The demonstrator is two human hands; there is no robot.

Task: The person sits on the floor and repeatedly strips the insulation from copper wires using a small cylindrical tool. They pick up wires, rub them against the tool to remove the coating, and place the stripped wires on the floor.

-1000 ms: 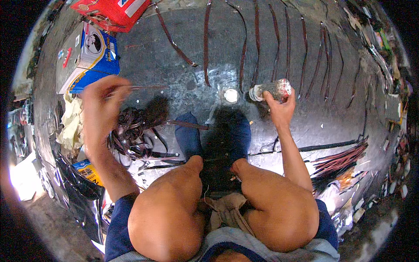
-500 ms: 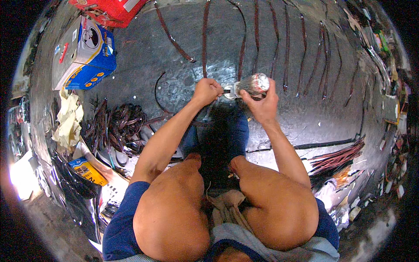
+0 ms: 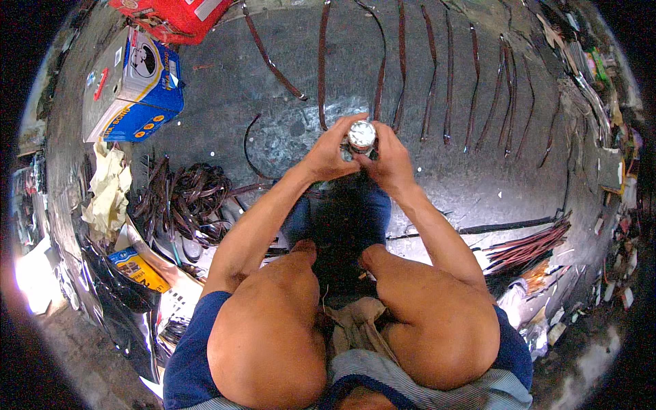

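You are holding a small cylindrical container (image 3: 361, 137) between both hands, in the middle of the scene above the floor (image 3: 225, 82), its silvery end facing up toward you. Your left hand (image 3: 331, 152) is curling around its left side and your right hand (image 3: 392, 156) is grasping its right side, so the step in hand seems to be a two-handed steadying or working of the container; the next move probably calls for an even grip and an upright hold. Its lower body is hiding behind your fingers, so you are not seeing what it may be touching underneath. Beyond it, dark strips (image 3: 322, 68) are lying in a row, some running out at the far edge. A tangled pile of strips (image 3: 181, 205) is sitting to the left, its separate ends hard to trace, and deep shadow is obscuring your feet.
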